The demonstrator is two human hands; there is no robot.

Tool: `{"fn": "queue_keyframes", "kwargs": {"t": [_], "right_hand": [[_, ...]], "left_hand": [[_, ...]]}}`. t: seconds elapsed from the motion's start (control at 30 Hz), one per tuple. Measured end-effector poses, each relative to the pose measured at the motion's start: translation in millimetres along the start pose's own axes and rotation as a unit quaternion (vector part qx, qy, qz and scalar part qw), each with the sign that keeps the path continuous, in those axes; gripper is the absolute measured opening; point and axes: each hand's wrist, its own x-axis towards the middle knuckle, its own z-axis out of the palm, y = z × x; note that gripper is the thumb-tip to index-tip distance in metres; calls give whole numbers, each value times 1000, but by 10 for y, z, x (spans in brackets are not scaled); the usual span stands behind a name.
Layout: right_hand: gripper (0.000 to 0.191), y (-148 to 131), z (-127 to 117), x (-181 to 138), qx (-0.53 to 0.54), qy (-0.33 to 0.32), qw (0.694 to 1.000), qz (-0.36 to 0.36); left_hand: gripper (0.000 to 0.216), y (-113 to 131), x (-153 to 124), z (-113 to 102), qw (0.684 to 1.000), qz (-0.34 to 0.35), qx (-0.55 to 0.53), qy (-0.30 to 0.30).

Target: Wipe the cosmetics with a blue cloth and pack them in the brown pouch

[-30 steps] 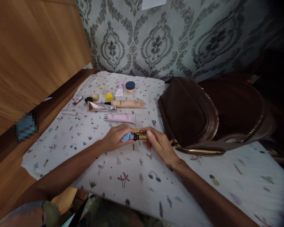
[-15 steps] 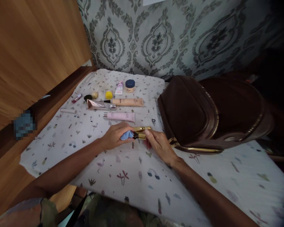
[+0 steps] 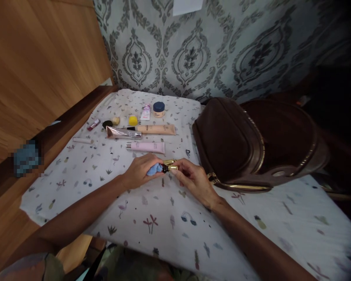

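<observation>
My left hand (image 3: 140,170) is closed around a small blue cloth (image 3: 154,169) and presses it against the end of a gold lipstick tube (image 3: 170,168). My right hand (image 3: 191,178) pinches that tube from the right side. A second gold piece, perhaps the cap (image 3: 169,161), lies just behind the tube on the printed white sheet (image 3: 163,230). Both hands meet in the middle of the sheet, just left of a brown leather bag (image 3: 236,140).
Cosmetics lie in rows behind my hands: a pink tube (image 3: 146,146), a beige tube (image 3: 156,129), a rose-gold tube (image 3: 123,133), a yellow sponge (image 3: 132,120), a blue-lidded jar (image 3: 158,109). A wooden panel (image 3: 41,66) stands at left, patterned wallpaper (image 3: 193,50) behind.
The hands stay together on the tube; my right hand's fingers shifted slightly along it, and the view drifted a little.
</observation>
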Motion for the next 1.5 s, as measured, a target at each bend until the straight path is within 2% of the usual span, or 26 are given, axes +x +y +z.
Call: {"fn": "queue_keyframes", "kwargs": {"t": [0.5,0.77,0.97,1.13,1.23,1.33,1.5], "right_hand": [[42,-65,12,-20,-82,23,996,-12],[53,-69,37,-7,-59,27,998,-2],[58,-32,54,9,-19,39,999,17],[53,-33,54,-13,18,23,1000,-5],[49,-37,55,-21,52,9,998,-16],[45,-47,59,-25,76,1,997,-22],[40,-58,64,-32,106,-3,993,-45]], "left_hand": [[27,60,6,7,1000,2,-23,7],[29,49,-7,7,998,-27,-35,-33],[35,83,5,0,1000,-19,-16,-13],[43,176,16,8,995,-45,-9,-94],[42,193,39,-2,985,-90,-54,-135],[35,185,78,-40,969,-144,-136,-150],[28,167,112,-98,916,-218,-297,-157]]}}
